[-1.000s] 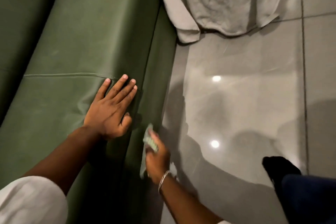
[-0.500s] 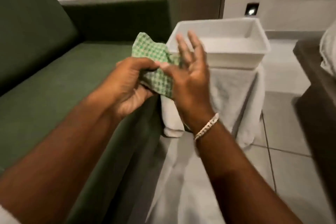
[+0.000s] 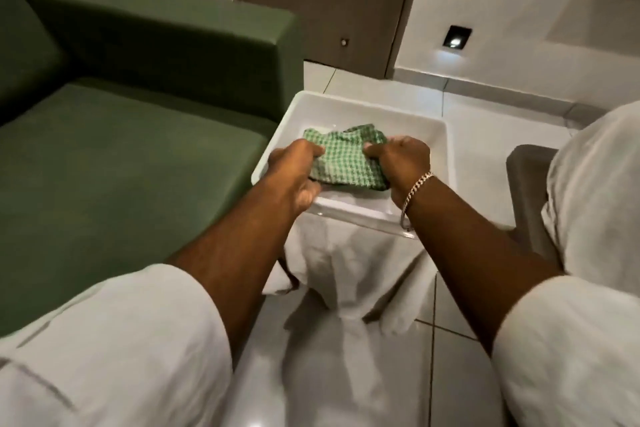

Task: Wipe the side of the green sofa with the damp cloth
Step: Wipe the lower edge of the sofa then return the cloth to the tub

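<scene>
The green-and-white checked cloth (image 3: 341,158) is stretched between both my hands inside a white plastic tub (image 3: 445,152). My left hand (image 3: 296,172) grips the cloth's left end. Its right end is bunched in my right hand (image 3: 401,159), which wears a chain bracelet. The green sofa (image 3: 121,156) fills the left of the view, its armrest (image 3: 173,45) rising just left of and behind the tub. Whether water lies in the tub I cannot tell.
The tub rests on a stand draped in white fabric (image 3: 349,267) on the pale tiled floor (image 3: 446,350). A brown door (image 3: 329,0) and a small wall light (image 3: 456,37) are behind. A cloth-covered grey seat (image 3: 530,184) stands at the right.
One second ago my right hand held the cloth against the sofa's side with my left flat on the seat. Then both hands lifted the cloth, and now it is down in the tub.
</scene>
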The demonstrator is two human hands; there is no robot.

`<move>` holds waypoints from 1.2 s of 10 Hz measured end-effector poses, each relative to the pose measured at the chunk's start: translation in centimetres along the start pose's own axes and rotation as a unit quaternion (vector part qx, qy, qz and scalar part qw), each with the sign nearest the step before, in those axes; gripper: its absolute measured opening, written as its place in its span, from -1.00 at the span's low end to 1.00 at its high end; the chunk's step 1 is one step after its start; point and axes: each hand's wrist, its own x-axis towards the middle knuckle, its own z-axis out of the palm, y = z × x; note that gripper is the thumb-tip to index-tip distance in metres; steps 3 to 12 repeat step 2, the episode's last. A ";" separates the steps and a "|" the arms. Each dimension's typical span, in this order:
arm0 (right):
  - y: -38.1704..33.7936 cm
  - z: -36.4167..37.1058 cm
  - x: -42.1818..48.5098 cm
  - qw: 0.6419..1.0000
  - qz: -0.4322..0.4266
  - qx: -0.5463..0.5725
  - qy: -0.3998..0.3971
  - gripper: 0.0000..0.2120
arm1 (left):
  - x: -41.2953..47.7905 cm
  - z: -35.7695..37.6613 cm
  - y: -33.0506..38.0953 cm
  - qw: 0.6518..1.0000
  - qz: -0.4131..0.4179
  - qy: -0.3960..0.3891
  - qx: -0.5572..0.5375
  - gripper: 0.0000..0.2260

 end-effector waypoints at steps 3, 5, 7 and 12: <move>-0.5 1.5 2.3 0.975 -0.045 -0.217 0.023 -0.76 | 0.6 -1.2 2.7 0.994 0.027 0.026 0.100 -0.77; -0.5 1.5 2.3 0.975 -0.045 -0.217 0.023 -0.76 | 0.6 -1.2 2.7 0.994 0.027 0.026 0.100 -0.77; -0.5 1.5 2.3 0.975 -0.045 -0.217 0.023 -0.76 | 0.6 -1.2 2.7 0.994 0.027 0.026 0.100 -0.77; -0.5 1.5 2.3 0.975 -0.045 -0.217 0.023 -0.76 | 0.6 -1.2 2.7 0.994 0.027 0.026 0.100 -0.77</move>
